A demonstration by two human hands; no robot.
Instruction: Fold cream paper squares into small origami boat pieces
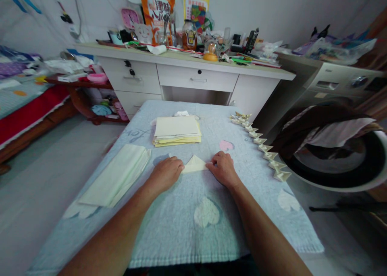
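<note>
A small cream sheet of paper (195, 164), folded to a peak at its top, lies on the cloth between my hands. My left hand (169, 171) is closed, its thumb and fingers pinching the paper's left corner. At the right corner, my right hand (223, 167) also grips the paper with bent fingers. Just beyond sits a stack of cream and yellow paper (177, 127). To the left lies a pile of larger pale sheets (116, 177). Along the right side of the table runs a row of folded paper boats (265, 148).
A blue cloth with heart patterns (169, 235) covers the table. Behind it stands a white desk (198, 76) crowded with jars, packets and small items. To the right is a washing machine (329, 78) with laundry in its open door; a bed (27, 102) is at left.
</note>
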